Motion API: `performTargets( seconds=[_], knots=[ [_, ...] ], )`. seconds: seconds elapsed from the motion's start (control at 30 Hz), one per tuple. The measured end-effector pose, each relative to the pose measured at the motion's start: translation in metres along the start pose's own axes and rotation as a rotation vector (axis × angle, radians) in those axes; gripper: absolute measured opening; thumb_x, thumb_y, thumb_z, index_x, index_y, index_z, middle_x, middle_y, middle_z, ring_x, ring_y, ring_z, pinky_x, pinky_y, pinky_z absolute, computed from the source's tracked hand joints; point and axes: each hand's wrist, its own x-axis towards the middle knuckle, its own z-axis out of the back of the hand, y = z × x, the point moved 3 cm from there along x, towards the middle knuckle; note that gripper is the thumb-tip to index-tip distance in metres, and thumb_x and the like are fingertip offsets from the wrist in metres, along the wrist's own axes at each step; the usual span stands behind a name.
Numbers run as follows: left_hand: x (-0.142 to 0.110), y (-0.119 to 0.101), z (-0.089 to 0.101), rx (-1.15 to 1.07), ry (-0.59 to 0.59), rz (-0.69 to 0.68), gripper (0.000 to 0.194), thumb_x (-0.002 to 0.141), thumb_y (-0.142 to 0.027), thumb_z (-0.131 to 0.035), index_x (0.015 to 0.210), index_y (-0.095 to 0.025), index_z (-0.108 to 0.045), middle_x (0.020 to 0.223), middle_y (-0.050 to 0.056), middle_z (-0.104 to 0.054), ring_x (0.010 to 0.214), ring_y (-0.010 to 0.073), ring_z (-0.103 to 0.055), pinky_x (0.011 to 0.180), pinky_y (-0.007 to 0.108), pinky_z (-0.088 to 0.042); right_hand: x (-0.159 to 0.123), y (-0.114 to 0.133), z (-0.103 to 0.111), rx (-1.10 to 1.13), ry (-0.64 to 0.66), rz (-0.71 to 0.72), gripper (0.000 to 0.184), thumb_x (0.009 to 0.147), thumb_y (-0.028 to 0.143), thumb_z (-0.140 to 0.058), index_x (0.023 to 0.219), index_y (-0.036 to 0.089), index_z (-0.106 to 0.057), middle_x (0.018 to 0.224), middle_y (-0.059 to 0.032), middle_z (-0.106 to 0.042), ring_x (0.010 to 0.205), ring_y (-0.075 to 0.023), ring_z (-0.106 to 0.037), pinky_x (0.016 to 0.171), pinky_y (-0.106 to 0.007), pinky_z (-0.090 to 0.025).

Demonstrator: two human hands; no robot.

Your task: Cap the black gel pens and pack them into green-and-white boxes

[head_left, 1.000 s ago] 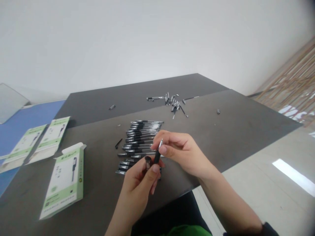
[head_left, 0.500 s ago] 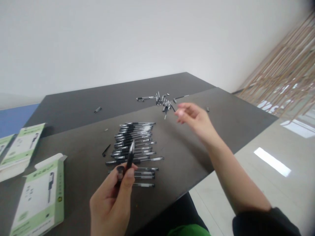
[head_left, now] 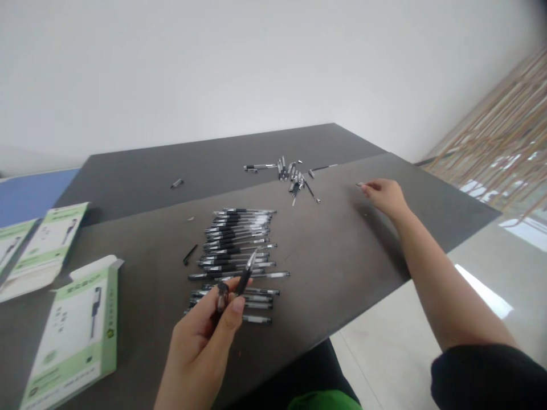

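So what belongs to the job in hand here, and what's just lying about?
Apparently the job's:
silver-tipped black pen and dark translucent cap, left hand
small greyish piece, right hand
clear-barrelled, black-gripped pens
loose grey-and-black pen parts

Seemingly lying about:
green-and-white cardboard boxes
small whitish scrap

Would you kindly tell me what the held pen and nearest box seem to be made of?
Pen in the left hand: dull black grip, plastic or rubber; silvery tip, perhaps metal by its shine. Box: likely smooth printed card, given its thin, open flap.
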Motion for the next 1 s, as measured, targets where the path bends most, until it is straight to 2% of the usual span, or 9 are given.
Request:
performTargets(
  seconds=[0.07,0.1,0.17,0.27,0.33,0.43,0.6,0.77,1.0],
  knots=[
    [-0.001,-0.003,0.001,0.006,0.066,0.02,0.045,0.081,-0.054,-0.078,0.11,-0.018,-0.08,0.059,-0.005,-0.042,0.052,0.0088,-0.034,0.044,0.019,-0.025,-0.022,0.036,-0.004,0.108,0.061,0.0,0.02,0.096,0.034,-0.068,0.102,0.016,-0.074,0.078,-0.0031,-0.072,0.072,-0.0141,-0.068,0.073,-0.03,-0.057],
    [-0.001,-0.004,0.001,0.013,0.116,0.024,0.046,0.082,-0.054,-0.077,0.109,-0.018,-0.081,0.058,-0.005,-0.042,0.051,0.0087,-0.034,0.044,0.019,-0.024,-0.037,0.058,-0.007,0.188,0.112,0.031,0.022,0.091,0.035,-0.073,0.105,0.018,-0.074,0.074,-0.0011,-0.072,0.068,-0.0133,-0.067,0.07,-0.028,-0.056],
    [-0.001,-0.006,0.004,0.034,0.207,0.027,0.044,0.082,-0.055,-0.076,0.105,-0.018,-0.082,0.057,-0.005,-0.041,0.05,0.0085,-0.032,0.045,0.02,-0.024,-0.072,0.107,-0.016,0.591,0.363,0.127,0.038,0.079,0.034,-0.084,0.111,0.019,-0.07,0.073,0.0005,-0.073,0.06,-0.0133,-0.066,0.061,-0.027,-0.055],
    [-0.003,-0.009,0.011,0.072,0.262,0.002,0.036,0.083,-0.051,-0.075,0.097,-0.019,-0.084,0.059,-0.003,-0.048,0.053,0.0103,-0.036,0.05,0.022,-0.03,-0.119,0.167,-0.025,0.839,0.678,0.226,0.023,0.079,0.032,-0.085,0.087,0.017,-0.07,0.069,-0.001,-0.071,0.061,-0.013,-0.067,0.058,-0.024,-0.054],
    [-0.005,-0.009,0.015,0.077,0.3,-0.026,0.033,0.085,-0.049,-0.074,0.096,-0.02,-0.085,0.063,0.0,-0.055,0.058,0.0131,-0.043,0.054,0.024,-0.034,-0.135,0.189,-0.027,0.885,0.734,0.255,0.015,0.082,0.027,-0.081,0.082,0.016,-0.072,0.069,-0.0017,-0.07,0.062,-0.0121,-0.066,0.058,-0.023,-0.053],
    [-0.007,-0.008,0.02,0.026,0.327,-0.028,0.03,0.085,-0.048,-0.074,0.096,-0.022,-0.085,0.064,0.001,-0.058,0.061,0.0145,-0.046,0.056,0.024,-0.035,-0.144,0.2,-0.027,0.89,0.705,0.253,0.006,0.084,0.021,-0.078,0.085,0.016,-0.075,0.068,-0.0011,-0.069,0.061,-0.0116,-0.063,0.057,-0.023,-0.051],
    [-0.008,-0.006,0.023,0.014,0.371,-0.046,0.029,0.088,-0.047,-0.073,0.094,-0.022,-0.085,0.061,-0.001,-0.055,0.057,0.0122,-0.04,0.055,0.023,-0.034,-0.153,0.208,-0.03,0.85,0.743,0.282,0.002,0.085,0.018,-0.076,0.086,0.016,-0.076,0.073,-0.0021,-0.07,0.064,-0.0117,-0.062,0.058,-0.023,-0.05],
    [-0.008,-0.007,0.023,0.078,0.363,-0.112,0.025,0.089,-0.04,-0.072,0.097,-0.022,-0.086,0.068,0.001,-0.064,0.064,0.015,-0.051,0.06,0.024,-0.04,-0.162,0.213,-0.035,0.854,0.747,0.303,0.005,0.085,0.02,-0.076,0.085,0.016,-0.076,0.072,-0.0024,-0.07,0.062,-0.0117,-0.062,0.057,-0.023,-0.05],
    [-0.013,-0.011,0.022,0.079,0.408,-0.108,0.021,0.089,-0.034,-0.072,0.1,-0.025,-0.086,0.077,0.002,-0.077,0.074,0.0211,-0.066,0.071,0.028,-0.05,-0.169,0.213,-0.037,0.939,0.804,0.287,0.008,0.085,0.015,-0.075,0.078,0.015,-0.073,0.068,-0.0032,-0.07,0.059,-0.0118,-0.064,0.054,-0.023,-0.052]
  ],
)
